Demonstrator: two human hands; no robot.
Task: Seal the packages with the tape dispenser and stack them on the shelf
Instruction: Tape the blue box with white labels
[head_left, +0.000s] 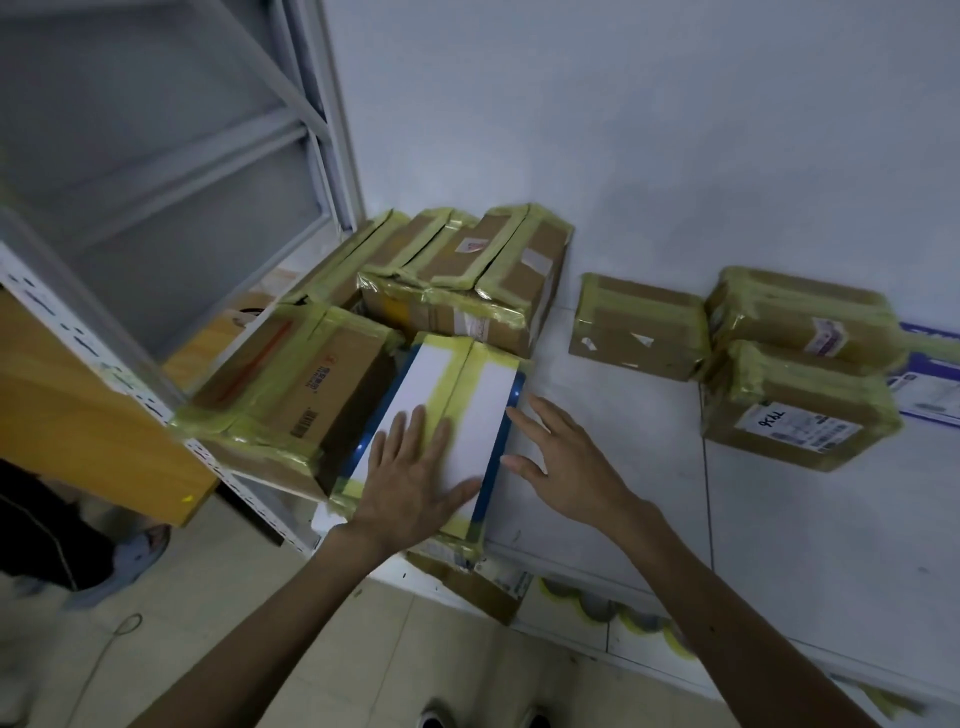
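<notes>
A white box with blue edges and yellow tape (467, 395) lies on top of a taped brown package (467, 577) at the front of the white shelf surface (623, 467). My left hand (410, 478) lies flat on the white box's near end, fingers straight. Just right of the box's blue side hovers my right hand (561, 457), fingers spread and holding nothing. No tape dispenser is in view.
Taped brown packages crowd the left: a long one (291, 395) beside the white box and several (457, 275) behind it. Three more (639, 327) (800, 317) (795, 410) sit to the right. A grey metal rack (171, 156) stands at the left. Tiled floor lies below.
</notes>
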